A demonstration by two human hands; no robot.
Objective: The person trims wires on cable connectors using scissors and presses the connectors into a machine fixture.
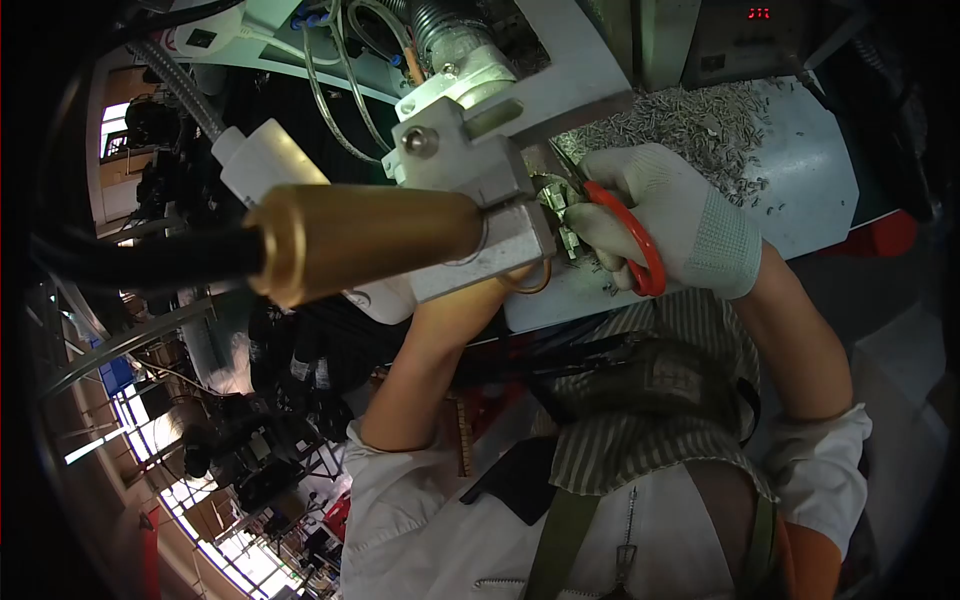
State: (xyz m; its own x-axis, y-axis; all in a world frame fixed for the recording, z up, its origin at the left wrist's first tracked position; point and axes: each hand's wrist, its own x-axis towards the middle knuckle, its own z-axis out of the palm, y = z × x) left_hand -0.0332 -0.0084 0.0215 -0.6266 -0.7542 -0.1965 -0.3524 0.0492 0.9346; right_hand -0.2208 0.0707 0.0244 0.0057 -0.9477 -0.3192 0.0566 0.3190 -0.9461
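Note:
My right hand [640, 215], in a white knitted glove, is closed round red-handled scissors [640, 240]. The dark blades point up and left, beside small shiny metal pieces [560, 212] under the machine head. My left forearm [430, 350] reaches up behind the metal bracket [480, 260], which hides my left hand and its fingers. A large brass-coloured cylinder [370, 240] on the bracket covers much of the middle view.
Many small metal pins [700, 130] are heaped on the pale work surface [805, 190] behind my right hand. Hoses [350, 80] and a ribbed conduit hang at the upper left. A red display [759, 14] glows at the top right.

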